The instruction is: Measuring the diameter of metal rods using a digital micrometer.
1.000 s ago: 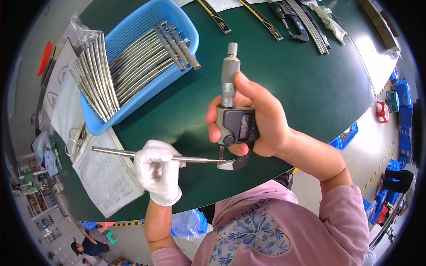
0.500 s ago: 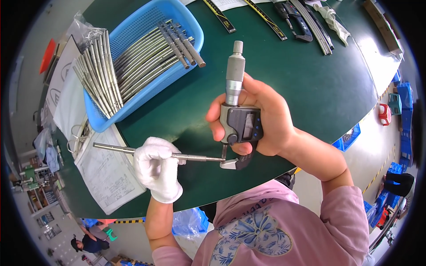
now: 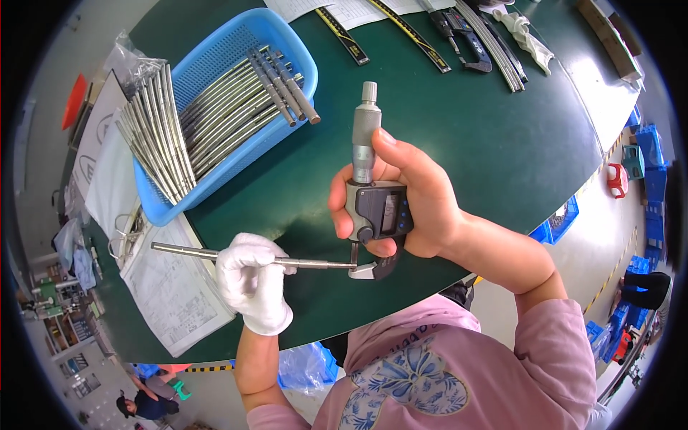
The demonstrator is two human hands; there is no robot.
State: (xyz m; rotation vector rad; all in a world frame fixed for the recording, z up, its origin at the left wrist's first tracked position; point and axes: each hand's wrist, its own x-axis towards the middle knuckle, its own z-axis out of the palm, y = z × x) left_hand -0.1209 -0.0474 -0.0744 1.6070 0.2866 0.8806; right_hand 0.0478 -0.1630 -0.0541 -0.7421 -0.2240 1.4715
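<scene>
In a white glove, my left hand [image 3: 254,281] pinches a thin stepped metal rod [image 3: 315,264] that lies nearly level. The rod's right tip sits in the jaw of a digital micrometer [image 3: 376,209], between spindle and anvil. My bare right hand [image 3: 423,193] is wrapped round the micrometer's frame, its thumb up against the grey thimble [image 3: 367,129]. The micrometer stands upright with the thimble pointing away from me. Beyond my left hand is a blue plastic basket [image 3: 236,154] holding many similar metal rods [image 3: 233,118], several thicker ones lying across them.
A drawing sheet [image 3: 175,287] lies on the green table [image 3: 494,165] at left. Along the far side are two black-and-yellow rulers [image 3: 412,39], a second micrometer [image 3: 476,54], thin strips and a white glove [image 3: 525,37]. A person [image 3: 147,405] is at lower left.
The thumb of my right hand has shifted on the thimble. The micrometer and rod tip appear slightly left and lower in view; the basket and table have shifted too.
</scene>
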